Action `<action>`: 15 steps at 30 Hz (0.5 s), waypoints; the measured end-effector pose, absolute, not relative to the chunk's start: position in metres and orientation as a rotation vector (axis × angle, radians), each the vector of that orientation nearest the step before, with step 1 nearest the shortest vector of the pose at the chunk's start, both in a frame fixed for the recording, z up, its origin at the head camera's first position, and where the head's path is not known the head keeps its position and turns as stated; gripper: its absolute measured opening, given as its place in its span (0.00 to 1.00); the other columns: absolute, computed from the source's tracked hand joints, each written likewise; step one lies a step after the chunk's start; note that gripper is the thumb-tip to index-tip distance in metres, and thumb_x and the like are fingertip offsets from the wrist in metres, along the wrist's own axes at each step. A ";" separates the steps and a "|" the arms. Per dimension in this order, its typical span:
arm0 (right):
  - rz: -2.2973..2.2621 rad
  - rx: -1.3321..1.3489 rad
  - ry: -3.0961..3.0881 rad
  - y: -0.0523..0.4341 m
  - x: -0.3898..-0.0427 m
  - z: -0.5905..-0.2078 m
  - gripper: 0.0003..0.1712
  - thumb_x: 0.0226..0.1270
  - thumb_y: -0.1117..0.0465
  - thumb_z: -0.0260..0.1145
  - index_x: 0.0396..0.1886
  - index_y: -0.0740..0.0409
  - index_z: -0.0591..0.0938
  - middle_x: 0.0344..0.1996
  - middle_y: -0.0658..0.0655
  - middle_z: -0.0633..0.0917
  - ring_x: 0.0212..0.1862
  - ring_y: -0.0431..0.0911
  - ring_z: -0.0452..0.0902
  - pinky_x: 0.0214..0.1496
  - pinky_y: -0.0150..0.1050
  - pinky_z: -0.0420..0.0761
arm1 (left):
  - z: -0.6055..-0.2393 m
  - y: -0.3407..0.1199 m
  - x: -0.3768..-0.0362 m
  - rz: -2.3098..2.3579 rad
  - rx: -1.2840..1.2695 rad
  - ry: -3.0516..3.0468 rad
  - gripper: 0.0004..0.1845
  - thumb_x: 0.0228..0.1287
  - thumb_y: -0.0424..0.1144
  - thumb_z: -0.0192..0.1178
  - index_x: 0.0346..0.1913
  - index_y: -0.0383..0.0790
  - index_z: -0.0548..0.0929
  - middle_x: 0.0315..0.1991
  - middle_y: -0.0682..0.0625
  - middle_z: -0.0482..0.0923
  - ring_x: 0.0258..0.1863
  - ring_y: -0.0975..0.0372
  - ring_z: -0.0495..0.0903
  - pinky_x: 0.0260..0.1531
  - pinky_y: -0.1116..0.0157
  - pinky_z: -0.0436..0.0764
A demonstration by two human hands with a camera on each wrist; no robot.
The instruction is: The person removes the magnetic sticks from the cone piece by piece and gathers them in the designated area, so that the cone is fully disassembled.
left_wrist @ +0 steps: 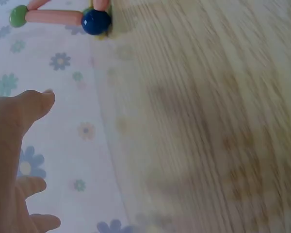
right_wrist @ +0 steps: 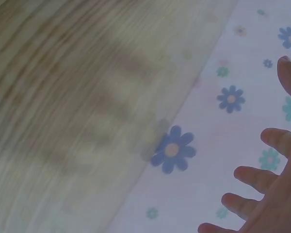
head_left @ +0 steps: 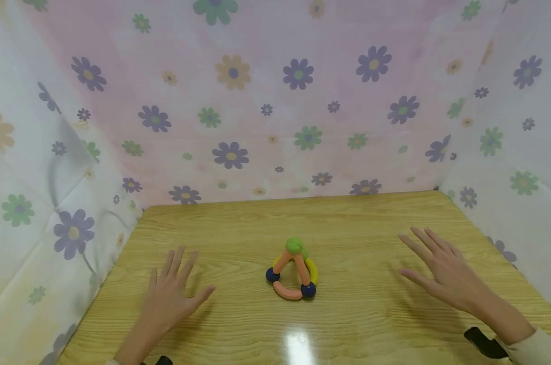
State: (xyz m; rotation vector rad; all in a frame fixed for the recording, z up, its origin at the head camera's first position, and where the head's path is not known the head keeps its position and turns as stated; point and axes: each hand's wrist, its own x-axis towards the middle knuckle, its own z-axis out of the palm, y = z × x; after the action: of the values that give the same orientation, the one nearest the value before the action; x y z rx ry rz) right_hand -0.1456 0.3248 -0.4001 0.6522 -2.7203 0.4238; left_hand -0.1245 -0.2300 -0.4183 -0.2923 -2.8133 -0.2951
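Observation:
A small toy frame of magnetic rods and balls (head_left: 301, 268) stands mid-table in the head view. A green ball (head_left: 294, 246) tops two straight orange rods, which slope down to dark blue balls (head_left: 308, 290). Between those lies a curved pink rod (head_left: 287, 291), and yellow curved rods (head_left: 314, 271) run round behind, near a second green ball. My left hand (head_left: 168, 296) is held left of the toy with fingers spread, holding nothing. To its right, farther off, my right hand (head_left: 448, 271) is likewise spread, bare of any object. Part of the toy (left_wrist: 53, 17) shows in the left wrist view's top corner.
The wood-grain table (head_left: 220, 228) has a flower-printed cloth (head_left: 266, 91) behind it and similar cloth at both sides. Dark bands (head_left: 485, 343) sit at the wrists. A bright light reflection lies on the table's near part.

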 end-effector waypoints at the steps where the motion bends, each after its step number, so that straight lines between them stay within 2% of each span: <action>1: 0.446 0.660 -2.710 0.321 -0.147 -0.398 0.44 0.59 0.48 0.68 0.73 0.44 0.60 0.71 0.61 0.57 0.72 0.62 0.45 0.58 0.73 0.48 | -0.418 -0.226 -0.125 -0.314 -0.309 -2.799 0.46 0.54 0.68 0.58 0.72 0.47 0.61 0.72 0.38 0.52 0.69 0.42 0.53 0.54 0.31 0.54; 8: 0.540 0.740 -2.647 0.290 -0.157 -0.383 0.44 0.57 0.52 0.71 0.72 0.41 0.62 0.67 0.60 0.65 0.64 0.63 0.60 0.51 0.65 0.65 | -0.417 -0.201 -0.132 -0.522 -0.412 -2.703 0.44 0.55 0.62 0.63 0.72 0.49 0.61 0.71 0.40 0.55 0.66 0.42 0.58 0.54 0.34 0.60; 12: 0.635 0.782 -2.656 0.272 -0.161 -0.382 0.41 0.59 0.53 0.70 0.71 0.41 0.63 0.65 0.57 0.66 0.62 0.60 0.63 0.47 0.62 0.70 | -0.413 -0.187 -0.134 -0.703 -0.443 -2.661 0.43 0.54 0.59 0.65 0.71 0.50 0.63 0.70 0.43 0.59 0.64 0.43 0.64 0.49 0.37 0.68; 15: 0.734 0.829 -2.645 0.258 -0.164 -0.381 0.39 0.60 0.54 0.69 0.70 0.41 0.64 0.65 0.55 0.67 0.62 0.58 0.64 0.48 0.62 0.70 | -0.411 -0.178 -0.136 -0.870 -0.428 -2.676 0.41 0.55 0.59 0.65 0.70 0.52 0.64 0.70 0.46 0.59 0.65 0.46 0.63 0.49 0.39 0.69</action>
State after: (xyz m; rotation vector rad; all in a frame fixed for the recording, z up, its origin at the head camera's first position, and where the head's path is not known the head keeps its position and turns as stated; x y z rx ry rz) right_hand -0.1637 0.2577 -0.3813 0.8292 -2.6452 0.7343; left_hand -0.1357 -0.1779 -0.4105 -0.4279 -2.6762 -0.8699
